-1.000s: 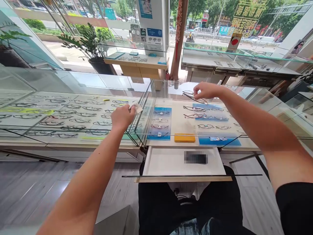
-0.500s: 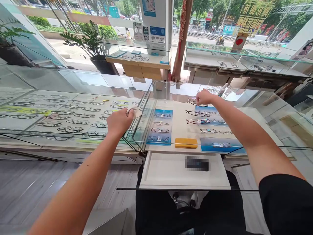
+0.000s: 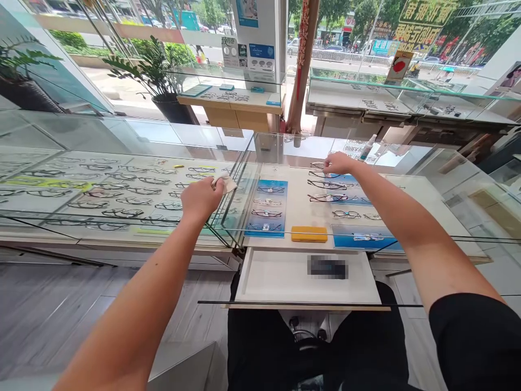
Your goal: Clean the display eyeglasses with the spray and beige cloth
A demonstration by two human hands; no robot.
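My left hand (image 3: 201, 198) is closed around a crumpled pale cloth (image 3: 226, 184), above the glass near the joint between two display cases. My right hand (image 3: 341, 164) reaches toward the far side of the right case, fingers curled together, and I cannot make out what is between them. Close by its fingertips are eyeglasses (image 3: 319, 165), partly covered by the hand. More eyeglasses (image 3: 328, 185) lie in rows just nearer to me. A slim bottle-like object (image 3: 368, 147) stands beyond my right wrist.
A white drawer (image 3: 280, 290) sticks out toward my lap, with a blurred-out dark object (image 3: 328, 267) in it. An orange glasses case (image 3: 309, 234) lies behind it. Several eyeglasses (image 3: 130, 201) fill the left display. Glass edges cross in front of me. A potted plant (image 3: 171, 108) stands beyond.
My view has shifted slightly. My right hand has come a little nearer and lower over the rows of eyeglasses. My left hand keeps its grip on the cloth, nearly still.
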